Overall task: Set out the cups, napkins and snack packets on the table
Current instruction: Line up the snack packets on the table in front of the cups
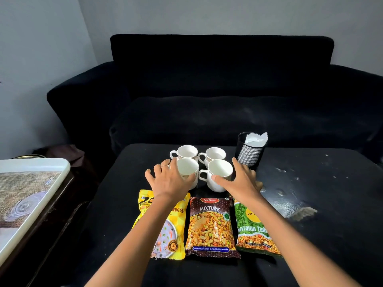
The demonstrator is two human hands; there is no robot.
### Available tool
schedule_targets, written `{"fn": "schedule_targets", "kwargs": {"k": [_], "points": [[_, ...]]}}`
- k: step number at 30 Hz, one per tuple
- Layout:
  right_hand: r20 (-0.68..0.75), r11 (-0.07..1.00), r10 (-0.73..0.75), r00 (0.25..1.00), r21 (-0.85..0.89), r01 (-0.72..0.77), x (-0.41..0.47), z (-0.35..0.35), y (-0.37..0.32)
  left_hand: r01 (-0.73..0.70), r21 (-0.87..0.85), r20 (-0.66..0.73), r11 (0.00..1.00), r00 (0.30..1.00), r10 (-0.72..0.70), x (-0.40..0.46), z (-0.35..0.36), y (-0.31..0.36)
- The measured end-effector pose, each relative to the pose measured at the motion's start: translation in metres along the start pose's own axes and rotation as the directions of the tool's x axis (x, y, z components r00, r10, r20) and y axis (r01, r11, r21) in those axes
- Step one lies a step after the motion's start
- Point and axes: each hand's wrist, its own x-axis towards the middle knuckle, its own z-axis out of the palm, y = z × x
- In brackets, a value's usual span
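At the table's (310, 245) middle, beyond the three packets (210, 226), both hands are bracketing the near pair of four clustered cups: left hand (169, 180) spreading wide against the near-left cup (187, 169), right hand (241, 179) likewise wide at the near-right cup (219, 172), neither gripping, napkins (256, 138) standing far right.

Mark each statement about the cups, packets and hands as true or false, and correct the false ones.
1. Four white cups stand on the table. True.
2. The brown packet lies between the yellow packet and green packet. True.
3. The napkins lie flat on the table. False: they stand in a black holder.
4. The left hand holds a packet. False: it is at a near cup.
5. The right hand is at a near cup. True.
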Motion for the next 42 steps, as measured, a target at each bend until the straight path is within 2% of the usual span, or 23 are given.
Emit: {"fn": "schedule_targets", "kwargs": {"k": [2, 4, 6, 8, 10, 12, 16, 21, 31, 42], "points": [[-0.042, 1.000, 0.004, 0.999, 0.030, -0.002, -0.001, -0.005, -0.003, -0.002, -0.043, -0.005, 0.999, 1.000, 0.002, 0.000, 0.000, 0.000], [-0.175, 0.998, 0.012, 0.984, 0.068, 0.000, 0.003, -0.014, -0.004, -0.009, -0.079, -0.017, 0.997, 1.000, 0.008, 0.002, 0.000, 0.000], [-0.338, 0.993, 0.059, 0.939, 0.113, -0.022, 0.012, -0.025, -0.001, -0.022, -0.084, -0.004, 0.996, 1.000, 0.022, 0.003, 0.000, -0.001], [-0.418, 0.983, 0.136, 0.898, 0.167, -0.071, 0.024, -0.034, 0.008, -0.039, -0.082, 0.018, 0.996, 0.999, 0.041, 0.003, 0.001, -0.001], [-0.390, 0.965, 0.212, 0.896, 0.231, -0.128, 0.036, -0.039, 0.020, -0.061, -0.089, 0.040, 0.994, 0.997, 0.065, 0.002, 0.002, 0.000], [-0.300, 0.940, 0.255, 0.919, 0.300, -0.162, 0.047, -0.037, 0.034, -0.082, -0.086, 0.065, 0.993, 0.994, 0.088, 0.002, 0.004, 0.002], [-0.126, 0.829, 0.270, 0.955, 0.535, -0.164, 0.067, -0.029, 0.049, -0.104, -0.075, 0.104, 0.992, 0.988, 0.111, -0.001, 0.008, 0.005], [-0.125, 0.700, 0.235, 0.964, 0.710, -0.079, 0.086, -0.027, 0.048, -0.120, -0.074, 0.093, 0.990, 0.988, 0.126, -0.003, 0.008, 0.009], [-0.326, 0.805, 0.262, 0.908, 0.593, -0.019, 0.072, -0.020, 0.058, -0.120, -0.042, 0.107, 0.992, 0.986, 0.124, -0.005, 0.004, 0.004], [-0.384, 0.866, 0.242, 0.891, 0.499, -0.020, 0.046, -0.021, 0.063, -0.116, -0.025, 0.052, 0.993, 0.992, 0.118, -0.008, 0.005, 0.006]]}}
